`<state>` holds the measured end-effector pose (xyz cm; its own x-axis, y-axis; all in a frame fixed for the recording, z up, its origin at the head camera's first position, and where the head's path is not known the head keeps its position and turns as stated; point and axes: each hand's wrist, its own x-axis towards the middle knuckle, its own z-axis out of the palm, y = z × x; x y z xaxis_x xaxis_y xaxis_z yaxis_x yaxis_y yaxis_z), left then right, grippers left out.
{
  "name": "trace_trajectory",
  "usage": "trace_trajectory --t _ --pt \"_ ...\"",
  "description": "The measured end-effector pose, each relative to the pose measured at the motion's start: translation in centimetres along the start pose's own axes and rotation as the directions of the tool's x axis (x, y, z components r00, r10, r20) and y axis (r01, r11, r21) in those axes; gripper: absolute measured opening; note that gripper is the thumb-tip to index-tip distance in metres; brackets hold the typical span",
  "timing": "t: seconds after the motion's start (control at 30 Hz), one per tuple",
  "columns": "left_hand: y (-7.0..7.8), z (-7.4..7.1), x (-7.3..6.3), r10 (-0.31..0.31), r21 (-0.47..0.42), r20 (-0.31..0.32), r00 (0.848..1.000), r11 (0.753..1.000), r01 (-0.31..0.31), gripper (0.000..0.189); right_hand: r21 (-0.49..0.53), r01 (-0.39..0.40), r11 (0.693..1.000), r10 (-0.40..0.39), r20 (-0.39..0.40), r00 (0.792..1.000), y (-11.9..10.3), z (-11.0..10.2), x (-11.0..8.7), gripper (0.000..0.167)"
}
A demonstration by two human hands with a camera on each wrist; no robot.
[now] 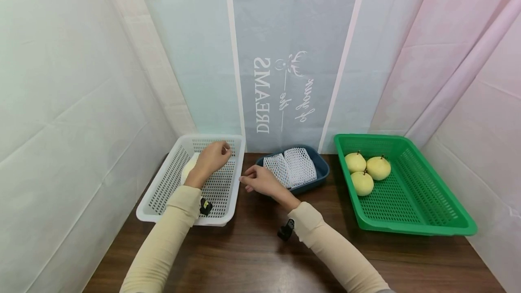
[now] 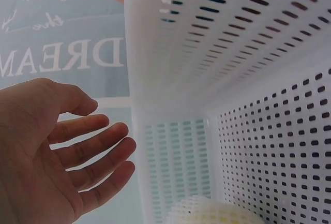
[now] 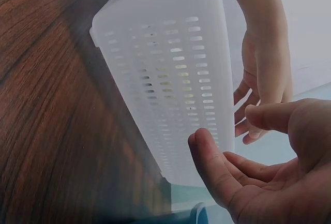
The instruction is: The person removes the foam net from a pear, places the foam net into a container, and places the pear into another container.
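My left hand (image 1: 212, 159) hovers over the white basket (image 1: 237, 184), its fingers loosely bent with nothing between them. Below it in the basket lies a pale yellow pear in a white foam net (image 2: 212, 213), partly covered by the hand in the head view. Between that basket and a small dark blue basket (image 1: 322, 172) is my right hand (image 1: 262, 181), also holding nothing. In the right wrist view its fingers are half bent and the thumb stands apart from them. White foam net sleeves (image 1: 300, 166) lie in the blue basket, just beyond the right hand.
On the right stands a green basket (image 1: 415, 227) with three bare yellow pears (image 1: 362, 183) along its left side. All the baskets rest on a brown wooden table (image 1: 248, 257). Cloth curtains (image 1: 293, 21) close in the back and both sides.
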<state>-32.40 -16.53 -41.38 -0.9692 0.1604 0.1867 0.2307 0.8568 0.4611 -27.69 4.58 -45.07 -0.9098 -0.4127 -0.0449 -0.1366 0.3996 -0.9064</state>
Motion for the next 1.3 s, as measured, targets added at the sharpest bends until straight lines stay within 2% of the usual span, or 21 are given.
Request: trace_trajectory --t 0.2,0.47,0.7,1.03,1.3 --pt "-0.6 -0.2 -0.1 -0.003 0.009 -0.002 1.000 1.000 0.003 0.037 0.040 -0.016 0.999 0.015 0.004 1.000 0.1 0.2 0.2 0.045" --pt "-1.5 -0.4 -0.2 -0.051 0.007 -0.014 0.999 0.999 0.052 0.040 0.067 -0.012 0.998 0.011 0.017 1.000 -0.1 0.4 -0.1 0.046" --pt "-2.6 -0.3 -0.4 -0.073 0.028 -0.036 0.997 0.997 0.074 0.041 0.145 -0.029 0.989 0.022 0.045 0.999 0.1 0.7 0.1 0.046" --pt "-3.9 -0.2 -0.6 -0.137 0.060 -0.015 0.991 0.989 0.137 0.047 0.175 -0.031 0.984 0.025 0.041 0.999 0.1 1.5 0.2 0.043" --pt "-4.6 -0.2 -0.9 -0.159 0.088 -0.005 0.987 0.983 0.158 0.050 0.220 -0.056 0.974 0.050 0.033 0.998 0.0 1.9 0.2 0.041"
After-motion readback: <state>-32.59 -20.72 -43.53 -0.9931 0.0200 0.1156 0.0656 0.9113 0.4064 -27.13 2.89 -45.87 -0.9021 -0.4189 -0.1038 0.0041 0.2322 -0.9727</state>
